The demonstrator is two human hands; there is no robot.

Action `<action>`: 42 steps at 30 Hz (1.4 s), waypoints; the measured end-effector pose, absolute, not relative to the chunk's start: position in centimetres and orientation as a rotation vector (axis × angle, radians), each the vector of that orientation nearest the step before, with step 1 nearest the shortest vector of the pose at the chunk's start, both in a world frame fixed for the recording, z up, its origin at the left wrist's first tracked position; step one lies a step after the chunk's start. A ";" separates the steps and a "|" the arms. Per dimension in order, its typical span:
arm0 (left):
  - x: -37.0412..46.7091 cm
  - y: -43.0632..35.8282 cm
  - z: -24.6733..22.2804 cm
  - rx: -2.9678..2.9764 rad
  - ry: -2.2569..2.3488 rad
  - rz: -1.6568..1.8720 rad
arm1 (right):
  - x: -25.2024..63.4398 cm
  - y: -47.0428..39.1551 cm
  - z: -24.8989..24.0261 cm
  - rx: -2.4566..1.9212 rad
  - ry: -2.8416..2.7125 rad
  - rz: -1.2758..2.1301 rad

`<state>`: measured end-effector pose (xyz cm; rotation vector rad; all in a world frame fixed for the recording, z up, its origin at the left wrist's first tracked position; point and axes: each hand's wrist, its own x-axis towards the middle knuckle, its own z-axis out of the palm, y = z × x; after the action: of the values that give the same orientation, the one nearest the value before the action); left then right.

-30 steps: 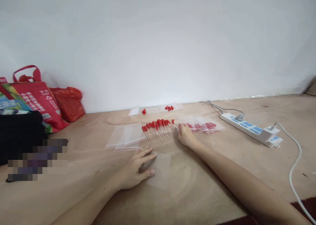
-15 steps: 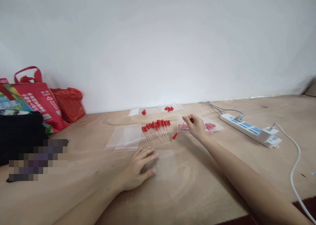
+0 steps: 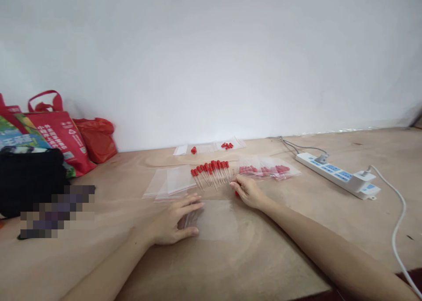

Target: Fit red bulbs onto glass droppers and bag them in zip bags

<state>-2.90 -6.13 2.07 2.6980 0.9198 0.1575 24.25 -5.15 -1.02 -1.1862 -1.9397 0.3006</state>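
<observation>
My left hand (image 3: 176, 222) rests with its fingers apart at the left edge of a clear plastic bag (image 3: 216, 219) lying flat on the table. My right hand (image 3: 247, 191) is closed in a pinch on a red-tipped dropper; the red end (image 3: 237, 193) shows under the fingers. Just left of that hand, several red-topped droppers (image 3: 212, 171) lie side by side in a fanned row. Clear zip bags (image 3: 171, 182) overlap to the left of the row. Bags with red-ended pieces inside (image 3: 263, 169) lie behind my right hand.
Against the wall lie small bags with red caps (image 3: 227, 145). A white power strip (image 3: 336, 173) with plugs and a cable is on the right. At the left are a red shopping bag (image 3: 62, 136), a red plastic bag (image 3: 95, 138) and a black cloth (image 3: 31, 178).
My right hand has moved down and left, from above the loose dropper to its red end. My left hand has shifted slightly left, uncovering more of the flat bag.
</observation>
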 end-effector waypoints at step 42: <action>1.6 -8.3 0.9 2.848 1.254 0.163 | 27.1 -5.1 -2.5 -1.358 -1.840 0.151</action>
<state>1.64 -8.35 0.92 2.8484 1.2544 0.1634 27.07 -5.12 -2.47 -1.3581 -1.8397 0.1512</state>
